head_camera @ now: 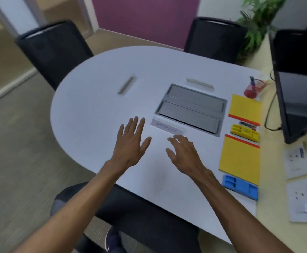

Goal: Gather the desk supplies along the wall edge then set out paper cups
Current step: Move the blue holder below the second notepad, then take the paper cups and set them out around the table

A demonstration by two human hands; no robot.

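Your two forearms reach in from the bottom edge. Your left hand (130,141) is flat, fingers straight and spread, holding nothing. Your right hand (183,154) has its fingers spread and slightly bent, also holding nothing. Both are over the near middle of the desk; can't tell if they touch it.

White desk (94,106), rounded at its left end, fills most of the view. Dark chair (149,216) is tucked at its near edge, under your arms. Black monitor (299,79) stands far right on the beige ledge. Grey hatch (191,108) is set into the desk top just beyond your right hand.

Supplies line the desk's right edge along the wall:
- near yellow pad (240,159)
- far yellow pad (245,107)
- blue tray (240,187) at the near end, just beside the near pad
- yellow tray (245,132) between the two pads
- red pen cup (253,88) at the far end, pens inside

Small name plate (167,127) lies between your fingertips and the hatch; its lettering is too blurred to read.
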